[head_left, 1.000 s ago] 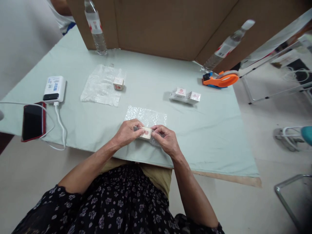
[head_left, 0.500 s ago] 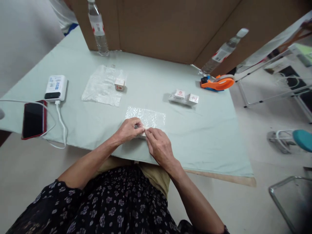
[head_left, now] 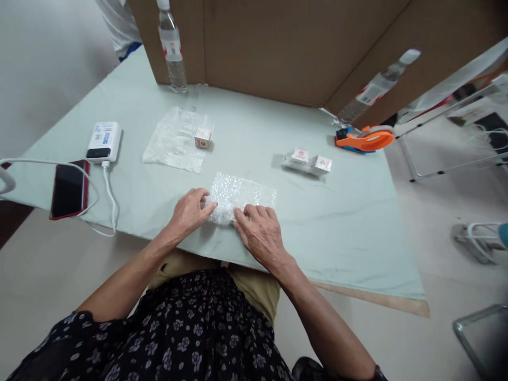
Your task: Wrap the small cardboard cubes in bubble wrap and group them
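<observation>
A sheet of bubble wrap (head_left: 254, 191) lies near the front edge of the table, its near edge folded up over itself. At the left end of that fold, my left hand (head_left: 190, 210) curls its thumb and fingers around the bubble wrap. My right hand (head_left: 260, 228) presses on the fold's right end, fingers bent and thumb against it. A pale edge, perhaps of a small box, shows by the right thumb, mostly hidden by the hand and the wrap.
Beyond lie another bubble wrap sheet (head_left: 170, 142), a small box (head_left: 202, 138) and two wrapped boxes (head_left: 306, 162). An orange tape dispenser (head_left: 365, 139) sits right; a power bank (head_left: 105, 142) and phone (head_left: 70, 189) left. Bottles (head_left: 173, 55) stand before a cardboard panel (head_left: 273, 53).
My left hand has moved left, away from my right hand, which stays nearly in place. Bubble wrap now covers the spot between them. The whole view has shifted slightly.
</observation>
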The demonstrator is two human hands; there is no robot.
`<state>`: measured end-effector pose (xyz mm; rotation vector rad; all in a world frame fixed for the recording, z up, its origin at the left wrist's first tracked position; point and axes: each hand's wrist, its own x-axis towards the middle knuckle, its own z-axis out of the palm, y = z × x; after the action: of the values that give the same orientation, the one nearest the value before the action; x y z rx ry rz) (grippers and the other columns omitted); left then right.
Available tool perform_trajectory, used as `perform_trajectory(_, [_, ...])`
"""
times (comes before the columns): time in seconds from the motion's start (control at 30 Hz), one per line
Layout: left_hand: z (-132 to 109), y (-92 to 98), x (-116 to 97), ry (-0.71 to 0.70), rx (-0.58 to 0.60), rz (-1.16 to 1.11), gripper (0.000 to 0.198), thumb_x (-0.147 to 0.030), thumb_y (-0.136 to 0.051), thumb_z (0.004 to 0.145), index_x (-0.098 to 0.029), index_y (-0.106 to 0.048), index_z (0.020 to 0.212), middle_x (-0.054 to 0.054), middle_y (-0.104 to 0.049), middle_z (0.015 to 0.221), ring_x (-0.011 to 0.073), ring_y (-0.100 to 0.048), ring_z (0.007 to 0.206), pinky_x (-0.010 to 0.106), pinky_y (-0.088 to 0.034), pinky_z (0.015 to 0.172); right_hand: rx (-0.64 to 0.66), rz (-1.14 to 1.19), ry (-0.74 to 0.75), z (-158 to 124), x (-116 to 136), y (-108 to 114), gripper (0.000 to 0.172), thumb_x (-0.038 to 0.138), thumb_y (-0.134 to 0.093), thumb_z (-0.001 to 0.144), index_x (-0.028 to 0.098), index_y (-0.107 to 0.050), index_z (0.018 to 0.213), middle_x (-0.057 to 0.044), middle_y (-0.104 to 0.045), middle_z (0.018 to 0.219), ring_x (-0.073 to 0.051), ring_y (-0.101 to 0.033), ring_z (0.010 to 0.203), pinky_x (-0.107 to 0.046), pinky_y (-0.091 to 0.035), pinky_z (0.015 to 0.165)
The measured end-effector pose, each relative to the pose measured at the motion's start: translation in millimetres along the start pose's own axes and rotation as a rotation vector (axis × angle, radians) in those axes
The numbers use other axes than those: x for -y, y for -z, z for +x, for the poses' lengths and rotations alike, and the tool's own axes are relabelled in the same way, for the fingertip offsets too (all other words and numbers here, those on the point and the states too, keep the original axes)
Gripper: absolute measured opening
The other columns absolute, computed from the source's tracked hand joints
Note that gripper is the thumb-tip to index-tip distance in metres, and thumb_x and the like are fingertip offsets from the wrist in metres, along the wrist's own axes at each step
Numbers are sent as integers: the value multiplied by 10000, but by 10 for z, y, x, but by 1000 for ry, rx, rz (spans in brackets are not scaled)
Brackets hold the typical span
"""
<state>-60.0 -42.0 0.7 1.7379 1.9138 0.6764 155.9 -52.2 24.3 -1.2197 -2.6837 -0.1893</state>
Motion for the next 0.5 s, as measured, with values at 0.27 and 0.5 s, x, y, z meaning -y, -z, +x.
perform_trajectory(0.27, [-35,87,52,144,46,21,344,-524,-743,684,-208,-633,764,14,-629,635,181,-583,602,276,-414,562,56,-41,81,90,-51,42,173,236,-484,990,188,-622,1085,-97,-630,880,-243,-478,799,-405,-273,744])
perform_trajectory(0.5, [42,-44,-187,240,188,-306,182,-336,-633,701,-199,-530,640,-55,-495,519,109,-463,504,226,-345,486,91,-15,89,134,-65,60,140,254,-512,977,194,-627,1028,-108,-639,900,-261,-496,830,-404,-265,735])
